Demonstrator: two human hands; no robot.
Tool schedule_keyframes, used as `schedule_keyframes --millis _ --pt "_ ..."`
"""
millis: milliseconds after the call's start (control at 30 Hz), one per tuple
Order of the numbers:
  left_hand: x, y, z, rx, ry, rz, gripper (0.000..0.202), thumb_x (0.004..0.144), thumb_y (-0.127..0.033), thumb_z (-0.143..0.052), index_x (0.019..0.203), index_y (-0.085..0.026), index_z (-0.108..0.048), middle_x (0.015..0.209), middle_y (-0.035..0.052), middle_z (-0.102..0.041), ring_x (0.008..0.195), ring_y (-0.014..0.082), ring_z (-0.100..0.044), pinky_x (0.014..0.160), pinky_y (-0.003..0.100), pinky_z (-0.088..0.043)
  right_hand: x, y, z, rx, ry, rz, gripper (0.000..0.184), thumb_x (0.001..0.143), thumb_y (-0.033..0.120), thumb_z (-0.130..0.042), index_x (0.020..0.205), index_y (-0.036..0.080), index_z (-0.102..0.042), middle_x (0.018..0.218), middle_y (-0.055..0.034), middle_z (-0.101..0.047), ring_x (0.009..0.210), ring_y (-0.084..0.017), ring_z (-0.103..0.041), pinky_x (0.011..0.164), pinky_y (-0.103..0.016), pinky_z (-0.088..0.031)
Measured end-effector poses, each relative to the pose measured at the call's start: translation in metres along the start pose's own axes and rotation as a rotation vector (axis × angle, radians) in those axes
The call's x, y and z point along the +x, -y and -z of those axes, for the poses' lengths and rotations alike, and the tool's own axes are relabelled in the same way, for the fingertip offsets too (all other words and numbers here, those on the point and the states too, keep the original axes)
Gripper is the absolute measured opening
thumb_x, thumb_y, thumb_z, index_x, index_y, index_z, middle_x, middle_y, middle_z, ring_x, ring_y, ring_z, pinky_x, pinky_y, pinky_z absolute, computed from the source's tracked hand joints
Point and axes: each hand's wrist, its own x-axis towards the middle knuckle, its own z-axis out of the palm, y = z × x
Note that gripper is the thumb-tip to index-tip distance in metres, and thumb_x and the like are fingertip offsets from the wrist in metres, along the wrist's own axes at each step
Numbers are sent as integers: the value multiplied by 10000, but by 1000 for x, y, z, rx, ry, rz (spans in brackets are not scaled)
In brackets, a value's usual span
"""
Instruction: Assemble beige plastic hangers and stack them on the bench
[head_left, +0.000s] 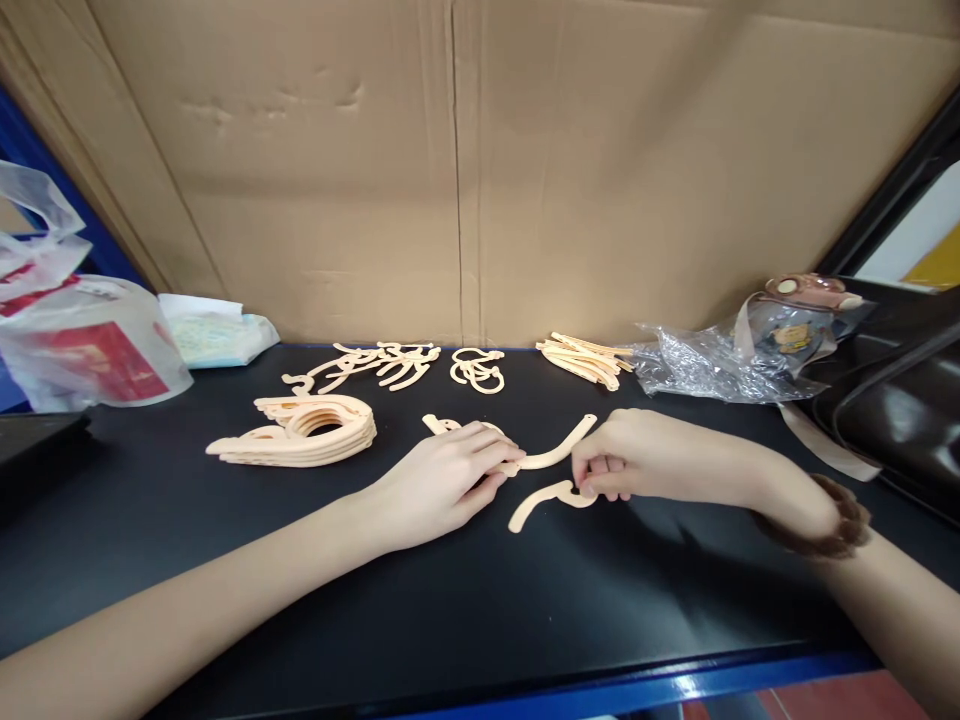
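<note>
My left hand (454,480) lies over a partly joined beige plastic folding hanger (559,452), its fingers closed on the middle joint and covering much of it. One curved arm of that hanger reaches out to the right. In a pinch, my right hand (609,462) holds the hooked end of a separate curved hanger arm (541,500), just in front of the other piece. The free end of this arm points left, low over the table or touching it; I cannot tell which. Left of my hands, several folded hangers (337,455) lie stacked.
Along the back of the black table (480,620) lie loose curved arms (409,362), hook pieces (478,372) and a pile of straight bars (585,358). A plastic bag (97,340) and tissue pack (217,335) stand left; clear wrapping (690,365) and a bottle (799,320) right. Cardboard (337,180) closes the back.
</note>
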Motion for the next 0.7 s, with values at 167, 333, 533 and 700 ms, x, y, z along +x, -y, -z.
schedule_keyframes --millis 167,333,533,700 --pt "1 -6 4 0 24 41 139 920 -282 -486 1005 -206 -565 1038 14 -620 955 164 -552 794 286 -438 -10 -18 8 -117 -47 -226 212 820 341 -588 675 205 -661 629 25 -626 574 -126 -532 509 -228 -304" --pt "1 -9 3 -18 17 12 57 865 -216 -515 917 -205 -537 968 14 -612 971 179 -535 929 333 -376 -6 -42 4 -182 -124 -275 114 789 220 -573 680 190 -588 641 19 -605 575 -129 -511 519 -236 -301" --pt "2 -16 10 -18 30 -98 18 806 -183 -531 798 -193 -519 798 -14 -597 765 137 -514 932 342 -323 5 -52 0 -2 -158 -35 82 788 119 -533 745 186 -513 705 19 -604 632 -123 -538 554 -219 -353" --pt "0 -22 13 42 32 -64 290 918 -354 -455 699 -192 -553 528 -33 -492 566 124 -436 716 314 -329 13 -47 -5 88 -154 96 65 814 157 -570 759 176 -542 739 8 -617 703 -134 -559 628 -226 -394"
